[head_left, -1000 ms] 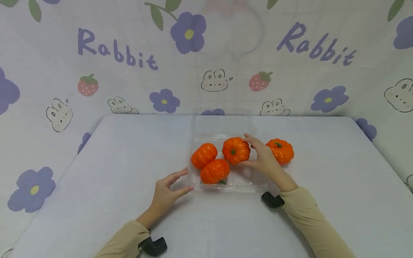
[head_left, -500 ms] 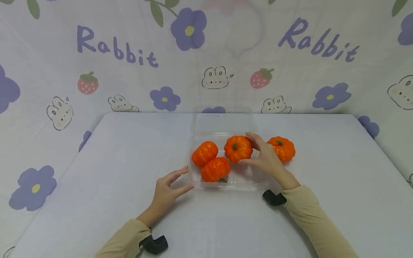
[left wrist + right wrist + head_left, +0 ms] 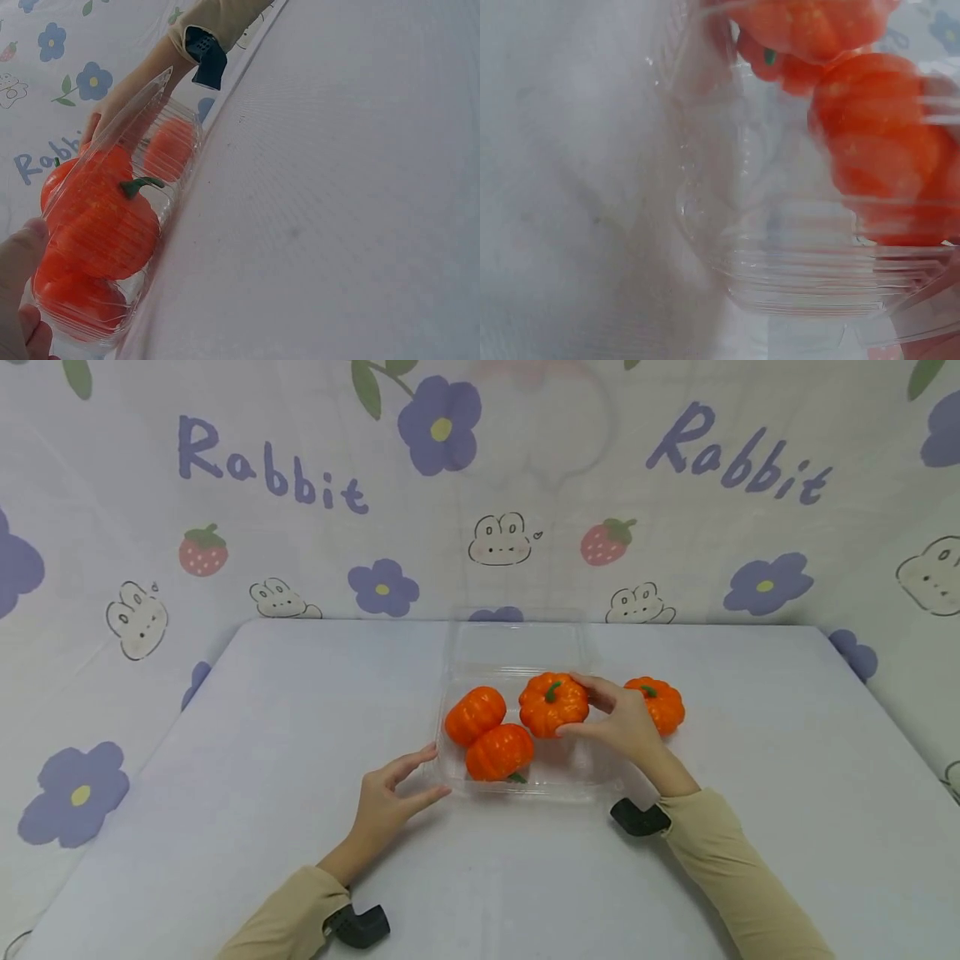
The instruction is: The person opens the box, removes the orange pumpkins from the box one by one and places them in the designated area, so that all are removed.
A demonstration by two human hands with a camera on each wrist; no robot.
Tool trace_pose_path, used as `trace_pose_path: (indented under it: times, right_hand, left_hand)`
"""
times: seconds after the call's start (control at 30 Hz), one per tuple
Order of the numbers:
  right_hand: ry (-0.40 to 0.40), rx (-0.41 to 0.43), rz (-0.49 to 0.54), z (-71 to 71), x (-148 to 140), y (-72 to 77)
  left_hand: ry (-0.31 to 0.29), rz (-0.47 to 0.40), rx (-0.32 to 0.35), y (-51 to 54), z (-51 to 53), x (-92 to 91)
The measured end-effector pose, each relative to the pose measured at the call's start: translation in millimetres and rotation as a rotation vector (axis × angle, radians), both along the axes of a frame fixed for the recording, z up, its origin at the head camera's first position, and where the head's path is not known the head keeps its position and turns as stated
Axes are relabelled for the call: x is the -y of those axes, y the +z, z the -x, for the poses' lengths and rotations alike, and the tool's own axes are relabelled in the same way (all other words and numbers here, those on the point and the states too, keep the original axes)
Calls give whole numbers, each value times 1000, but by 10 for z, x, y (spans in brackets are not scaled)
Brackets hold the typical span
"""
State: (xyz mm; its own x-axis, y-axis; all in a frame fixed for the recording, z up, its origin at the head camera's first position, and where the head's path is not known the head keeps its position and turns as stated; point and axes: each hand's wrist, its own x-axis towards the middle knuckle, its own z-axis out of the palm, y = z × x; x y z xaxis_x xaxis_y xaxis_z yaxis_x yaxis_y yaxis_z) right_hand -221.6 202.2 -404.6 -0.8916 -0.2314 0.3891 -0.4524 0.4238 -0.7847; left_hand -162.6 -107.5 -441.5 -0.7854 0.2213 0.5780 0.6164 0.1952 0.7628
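Note:
My right hand grips a small orange pumpkin with a green stem, thumb in front and fingers behind, over the right half of a clear plastic clamshell box. Two more pumpkins lie in the box's left half: one at the back and one in front, its stem towards me. My left hand rests at the box's left front corner, thumb and fingers spread apart. In the left wrist view, its thumb lies against the clear wall. The right wrist view is blurred, with pumpkins behind clear plastic.
Right of the box a further orange pumpkin sits on the white table, partly behind my right hand. The box's clear lid stands open at the back. Behind the table hangs a printed cloth.
The pumpkin in my right hand has tilted so that its stem points further up, and it has shifted slightly right. The left hand and the other pumpkins stay put.

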Motion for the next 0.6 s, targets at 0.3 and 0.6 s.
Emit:
trace_pose_path:
  times: [0.3,0.6]
  right_hand:
    - [-42,66,155,-76,43,103]
    - [-50,160,308,-13,-25,3]
  left_hand:
    - [-7,-3,5,9,4,-2]
    - [-9,-8,17,31,-14,-5]
